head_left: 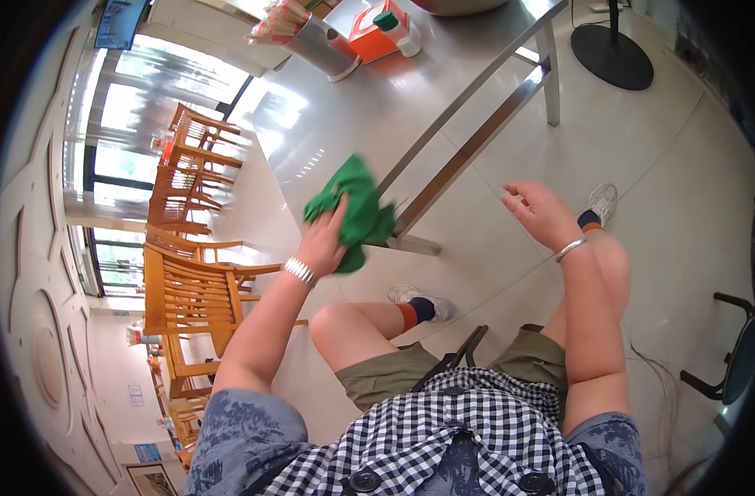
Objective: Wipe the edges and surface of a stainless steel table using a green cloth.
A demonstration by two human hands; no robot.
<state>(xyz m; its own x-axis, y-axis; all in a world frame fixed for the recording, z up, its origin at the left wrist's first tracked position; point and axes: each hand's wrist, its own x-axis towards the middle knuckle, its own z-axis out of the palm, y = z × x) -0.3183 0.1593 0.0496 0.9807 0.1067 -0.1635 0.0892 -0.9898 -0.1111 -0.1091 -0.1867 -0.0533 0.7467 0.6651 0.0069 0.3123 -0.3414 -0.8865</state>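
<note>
My left hand point(323, 242), with a metal watch on its wrist, presses a crumpled green cloth point(357, 204) at the near corner of a stainless steel table point(377, 118). The cloth is slightly blurred and hangs past the table's edge. My right hand point(542, 217), wearing a silver bangle, is raised over the floor, right of the table; it is empty, its fingers loosely bent. Farther up the tabletop stand a metal holder point(325, 49) full of chopsticks point(284, 22), an orange-red box point(371, 43) and a small green-capped bottle point(399, 36).
The rim of a metal bowl point(458, 6) shows at the top. A steel crossbar point(477, 146) runs below the tabletop. Wooden slatted chairs point(194, 288) line the left. A round black stand base point(612, 57) and a dark chair point(742, 356) are at the right.
</note>
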